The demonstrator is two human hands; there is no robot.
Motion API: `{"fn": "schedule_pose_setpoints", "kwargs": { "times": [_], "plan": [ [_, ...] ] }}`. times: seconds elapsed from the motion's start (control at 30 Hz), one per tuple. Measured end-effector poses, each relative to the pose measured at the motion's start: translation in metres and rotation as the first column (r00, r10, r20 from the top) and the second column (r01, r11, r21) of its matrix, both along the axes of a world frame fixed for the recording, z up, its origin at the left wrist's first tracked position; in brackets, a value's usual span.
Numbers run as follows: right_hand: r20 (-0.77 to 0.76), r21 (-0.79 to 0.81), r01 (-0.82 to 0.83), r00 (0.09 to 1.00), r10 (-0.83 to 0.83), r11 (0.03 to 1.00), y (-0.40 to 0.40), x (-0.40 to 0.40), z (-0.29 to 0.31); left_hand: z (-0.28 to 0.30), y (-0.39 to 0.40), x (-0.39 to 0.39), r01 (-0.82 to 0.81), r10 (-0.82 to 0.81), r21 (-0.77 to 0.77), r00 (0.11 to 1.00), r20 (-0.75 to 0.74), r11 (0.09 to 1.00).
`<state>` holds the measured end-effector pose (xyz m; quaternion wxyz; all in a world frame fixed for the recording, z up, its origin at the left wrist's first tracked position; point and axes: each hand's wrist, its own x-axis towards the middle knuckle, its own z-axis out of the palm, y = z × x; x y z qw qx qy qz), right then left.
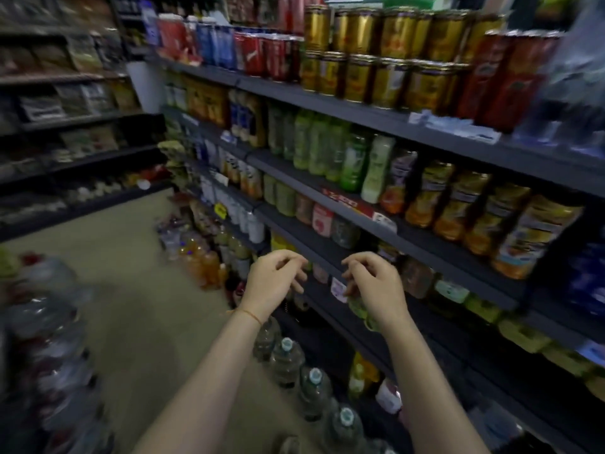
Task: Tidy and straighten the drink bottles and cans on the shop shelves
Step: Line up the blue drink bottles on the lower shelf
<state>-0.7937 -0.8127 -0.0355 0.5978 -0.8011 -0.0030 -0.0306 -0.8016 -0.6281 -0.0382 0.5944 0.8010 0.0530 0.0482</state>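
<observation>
Overhead, gold cans (360,77) stacked two high on dark metal shelf (327,109); green plastic bottles (314,149) one tier down. Left hand (275,283) and right hand (376,286) raised before lower shelf edge, fingers loosely curled, holding nothing. Image blurred.

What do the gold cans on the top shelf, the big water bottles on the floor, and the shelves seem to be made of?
Gold cans: probably metal, with a glossy finish; bright highlights run down their sides.
Water bottles: apparently clear plastic; you see through the walls, and the caps are pale and opaque.
Shelves: likely painted metal, dark grey and matte, with thin flat edges carrying price labels. Motion blur leaves this uncertain.
</observation>
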Motion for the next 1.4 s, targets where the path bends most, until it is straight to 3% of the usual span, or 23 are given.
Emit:
{"fn": "schedule_pose_setpoints", "kwargs": {
  "times": [0.27, 0.53, 0.8, 1.03, 1.23, 1.4],
  "plan": [
    [-0.040, 0.086, -0.129, 0.990, 0.132, 0.988, 0.134, 0.192, -0.008, 0.008, 0.121, 0.174, -0.062, 0.066, 0.123, 0.997, -0.027, 0.990],
    [-0.064, 0.027, -0.250, 0.966, 0.252, 0.968, 0.261, 0.319, -0.009, 0.003, 0.235, 0.296, -0.150, 0.150, -0.005, 0.988, -0.040, 0.989],
    [-0.123, -0.026, -0.252, 0.961, 0.247, 0.967, 0.444, 0.459, -0.008, -0.009, 0.434, 0.429, -0.112, 0.107, -0.045, 0.989, -0.104, 0.993],
    [-0.035, -0.106, -0.230, 0.973, 0.227, 0.967, 0.617, 0.582, 0.024, 0.032, 0.609, 0.556, -0.123, 0.119, -0.058, 0.991, -0.058, 0.991],
    [0.016, -0.091, -0.190, 0.981, 0.193, 0.977, 0.718, 0.683, 0.035, 0.049, 0.695, 0.665, -0.096, 0.096, -0.054, 0.995, -0.011, 0.994],
    [0.202, -0.084, -0.166, 0.963, 0.180, 0.983, 0.781, 0.793, 0.064, 0.068, 0.756, 0.769, -0.121, 0.121, 0.003, 0.990, 0.080, 0.993]
  ]
}}
